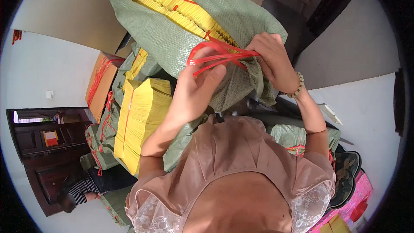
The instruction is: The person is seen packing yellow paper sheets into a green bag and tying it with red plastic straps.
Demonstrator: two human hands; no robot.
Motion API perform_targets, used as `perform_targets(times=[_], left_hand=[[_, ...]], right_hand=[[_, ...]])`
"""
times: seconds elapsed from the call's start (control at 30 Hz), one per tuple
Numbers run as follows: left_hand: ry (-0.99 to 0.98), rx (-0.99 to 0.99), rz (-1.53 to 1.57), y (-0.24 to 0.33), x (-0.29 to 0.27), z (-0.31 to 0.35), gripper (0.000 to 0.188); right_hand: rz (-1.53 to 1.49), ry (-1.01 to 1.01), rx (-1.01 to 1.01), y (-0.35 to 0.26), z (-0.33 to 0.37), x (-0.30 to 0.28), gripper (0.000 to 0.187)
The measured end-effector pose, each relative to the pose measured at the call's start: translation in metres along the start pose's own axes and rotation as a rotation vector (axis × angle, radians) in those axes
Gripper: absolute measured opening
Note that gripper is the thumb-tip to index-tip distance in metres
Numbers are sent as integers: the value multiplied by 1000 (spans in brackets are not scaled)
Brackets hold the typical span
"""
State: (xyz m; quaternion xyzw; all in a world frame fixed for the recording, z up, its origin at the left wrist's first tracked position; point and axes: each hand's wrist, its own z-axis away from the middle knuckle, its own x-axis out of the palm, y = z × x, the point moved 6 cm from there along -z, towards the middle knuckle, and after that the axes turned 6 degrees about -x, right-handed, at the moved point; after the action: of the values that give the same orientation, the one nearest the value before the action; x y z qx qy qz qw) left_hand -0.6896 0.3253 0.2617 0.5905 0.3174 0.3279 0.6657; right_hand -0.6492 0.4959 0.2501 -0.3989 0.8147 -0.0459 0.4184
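Note:
A green woven sack [159, 34] lies in front of me, its mouth parted over tightly packed stacks of yellow paper [172, 5]. Loops of red plastic string [226, 57] stretch between my hands, across the sack's near end. My left hand [194, 88] is hooked through the loops, with the string round its curled fingers and the thumb apart. Gathered sack cloth and the other end of the string are in my right hand [271, 58], which is closed at the sack's near right corner. Its fingertips are partly hidden.
A yellow paper bundle [144, 108] stands left of my left arm, near green sacks [101, 142] tied with red string. More red strands hang over a brown board [101, 80]. Another person [82, 187] bends at the lower left by a dark door [47, 144]. Another sack [286, 136] sits right.

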Motion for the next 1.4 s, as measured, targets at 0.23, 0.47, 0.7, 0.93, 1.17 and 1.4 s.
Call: perform_targets(times=[0.23,0.47,0.7,0.93,1.17,1.4], left_hand=[[-284,-92,715,-12,4,-44,23],[-445,-64,-301,18,24,-61,20],[-507,197,-886,30,49,-60,25],[-584,238,-951,30,62,-64,34],[-633,457,-824,21,57,-66,25],[-683,510,-673,22,55,-69,19]], right_hand=[[12,29,-6,1,2,-2,18],[-35,190,47,9,14,0,11],[212,477,175,7,31,-10,16],[64,596,266,16,44,-11,22],[111,576,336,27,44,-21,23],[10,567,452,47,35,-30,19]])
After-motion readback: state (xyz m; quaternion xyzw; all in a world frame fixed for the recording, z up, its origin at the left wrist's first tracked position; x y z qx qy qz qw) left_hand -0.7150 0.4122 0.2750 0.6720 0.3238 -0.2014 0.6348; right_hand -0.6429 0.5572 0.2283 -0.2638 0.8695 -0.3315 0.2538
